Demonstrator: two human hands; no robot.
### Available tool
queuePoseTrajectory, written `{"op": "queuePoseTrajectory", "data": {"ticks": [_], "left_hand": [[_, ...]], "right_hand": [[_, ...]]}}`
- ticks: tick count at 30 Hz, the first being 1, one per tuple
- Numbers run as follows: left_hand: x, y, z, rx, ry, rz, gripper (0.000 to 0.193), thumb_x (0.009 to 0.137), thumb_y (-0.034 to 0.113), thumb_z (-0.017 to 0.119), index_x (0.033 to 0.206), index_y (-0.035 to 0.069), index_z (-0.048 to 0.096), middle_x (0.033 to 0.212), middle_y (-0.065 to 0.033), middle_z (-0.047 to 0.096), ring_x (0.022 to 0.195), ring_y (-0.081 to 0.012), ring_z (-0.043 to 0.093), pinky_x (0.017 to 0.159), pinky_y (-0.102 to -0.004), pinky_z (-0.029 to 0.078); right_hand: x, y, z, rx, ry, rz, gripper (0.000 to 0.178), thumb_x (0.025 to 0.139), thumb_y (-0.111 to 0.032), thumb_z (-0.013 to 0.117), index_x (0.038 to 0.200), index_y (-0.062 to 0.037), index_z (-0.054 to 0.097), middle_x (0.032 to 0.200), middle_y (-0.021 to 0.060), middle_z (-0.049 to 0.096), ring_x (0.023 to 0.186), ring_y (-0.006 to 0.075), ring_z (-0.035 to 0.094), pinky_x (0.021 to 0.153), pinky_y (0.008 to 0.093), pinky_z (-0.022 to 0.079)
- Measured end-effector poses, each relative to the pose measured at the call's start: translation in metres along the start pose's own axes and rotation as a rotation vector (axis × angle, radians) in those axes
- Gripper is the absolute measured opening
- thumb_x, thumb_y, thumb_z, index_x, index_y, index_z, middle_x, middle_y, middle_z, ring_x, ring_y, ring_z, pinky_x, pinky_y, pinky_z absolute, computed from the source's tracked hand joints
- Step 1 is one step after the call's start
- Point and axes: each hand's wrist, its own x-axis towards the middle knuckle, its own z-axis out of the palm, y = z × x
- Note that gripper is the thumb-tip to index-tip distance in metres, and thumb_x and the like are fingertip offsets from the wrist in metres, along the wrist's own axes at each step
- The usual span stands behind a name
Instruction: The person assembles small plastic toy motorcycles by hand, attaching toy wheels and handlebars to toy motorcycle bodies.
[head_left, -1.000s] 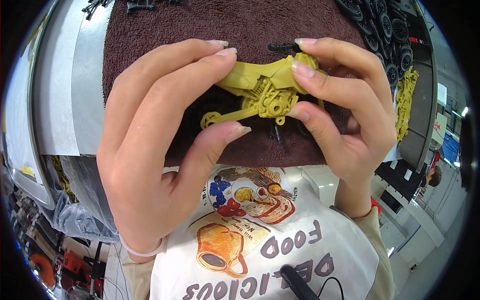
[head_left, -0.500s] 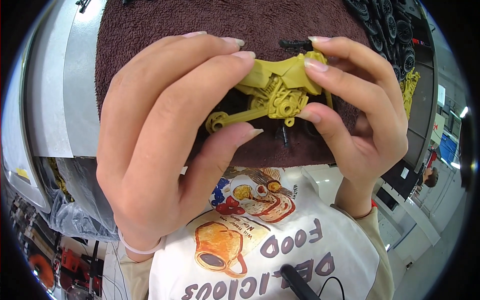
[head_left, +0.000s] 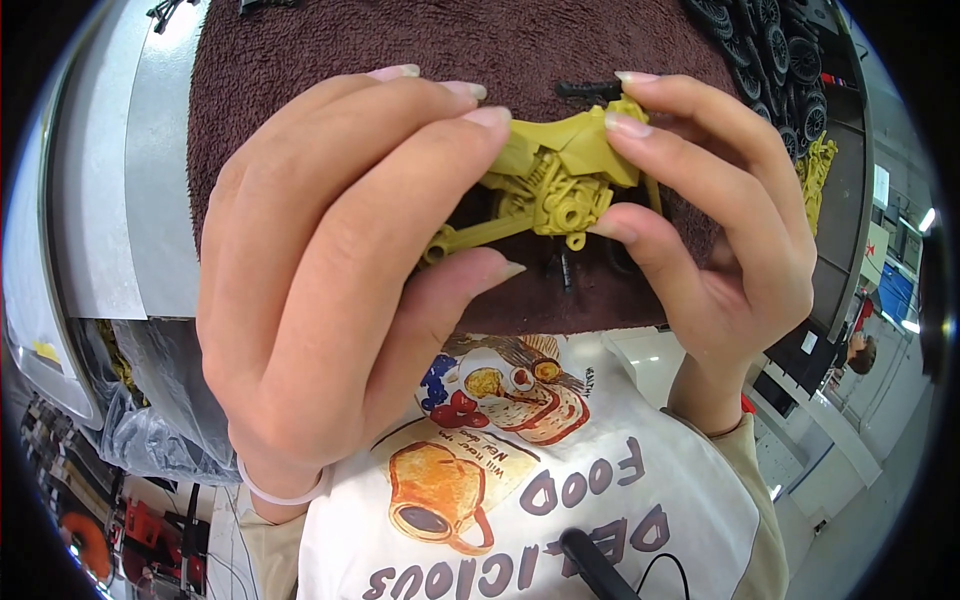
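Note:
Between my two hands is a yellow-green plastic toy motorcycle body (head_left: 572,190), held above a dark brown towel, its moulded engine side facing me. My left hand (head_left: 330,230) grips its left end, fingers along the top and thumb below near the long swingarm. With fingertips on the upper right part and the thumb under the engine, my right hand (head_left: 725,195) pinches the other end. A black handlebar-like part (head_left: 588,91) shows at the body's upper right. Below the engine a small black piece (head_left: 566,272) is visible; whether it touches the body I cannot tell.
The brown towel (head_left: 450,40) covers the work surface. Several black spoked toy wheels (head_left: 803,60) are piled at the upper right, with yellow-green parts (head_left: 818,180) beneath them. Clear plastic bagging (head_left: 160,440) hangs at the left, below a grey-white surface (head_left: 110,180).
My left hand has shifted slightly right and its thumb has closed in toward the swingarm, covering more of its end. My right hand and the motorcycle body have barely moved.

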Motion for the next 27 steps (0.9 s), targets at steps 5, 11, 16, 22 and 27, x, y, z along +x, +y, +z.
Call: {"op": "queuePoseTrajectory", "data": {"ticks": [5, 11, 16, 22, 27], "left_hand": [[0.001, 0.0, 0.005, -0.156, 0.124, 0.021, 0.044, 0.073, 0.012, 0.075, 0.11, -0.007, 0.061, 0.11, -0.0204, 0.064, 0.105, -0.0338, 0.062, 0.091, -0.0397, 0.051], [0.001, 0.001, 0.004, -0.14, 0.095, -0.011, 0.041, 0.073, 0.01, 0.074, 0.11, -0.006, 0.063, 0.112, -0.0192, 0.063, 0.104, -0.0315, 0.063, 0.09, -0.0373, 0.051], [0.017, 0.028, -0.013, 0.041, -0.091, -0.158, 0.038, 0.075, 0.007, 0.072, 0.11, -0.005, 0.064, 0.114, -0.0184, 0.063, 0.105, -0.0292, 0.062, 0.091, -0.0345, 0.049], [0.013, 0.026, -0.01, 0.009, -0.062, -0.156, 0.038, 0.077, 0.006, 0.071, 0.113, -0.005, 0.062, 0.115, -0.0182, 0.063, 0.105, -0.0281, 0.062, 0.092, -0.0344, 0.048], [0.017, 0.027, -0.007, 0.005, -0.057, -0.133, 0.037, 0.077, 0.004, 0.07, 0.113, -0.005, 0.063, 0.114, -0.0177, 0.064, 0.106, -0.0271, 0.061, 0.094, -0.0342, 0.047]], "right_hand": [[-0.003, 0.004, -0.002, 0.02, 0.034, -0.035, 0.035, 0.074, -0.011, 0.078, 0.102, 0.0069, 0.066, 0.109, 0.0259, 0.062, 0.096, 0.0291, 0.065, 0.084, 0.0331, 0.054], [-0.006, 0.005, 0.003, 0.027, 0.019, -0.007, 0.034, 0.074, -0.009, 0.078, 0.102, 0.0056, 0.067, 0.112, 0.0237, 0.062, 0.092, 0.0264, 0.064, 0.082, 0.0314, 0.053], [-0.007, -0.004, 0.006, 0.051, 0.07, 0.005, 0.033, 0.073, -0.005, 0.077, 0.103, 0.0057, 0.067, 0.115, 0.0225, 0.06, 0.092, 0.0236, 0.063, 0.083, 0.0306, 0.051], [-0.008, -0.008, 0.007, 0.008, 0.091, -0.02, 0.033, 0.071, -0.003, 0.079, 0.101, 0.005, 0.068, 0.114, 0.0208, 0.06, 0.093, 0.0235, 0.064, 0.082, 0.0295, 0.051], [-0.01, -0.008, 0.005, -0.079, 0.074, 0.025, 0.032, 0.069, 0.0, 0.079, 0.099, 0.0048, 0.069, 0.109, 0.0193, 0.063, 0.093, 0.0237, 0.065, 0.082, 0.0288, 0.052]]}}
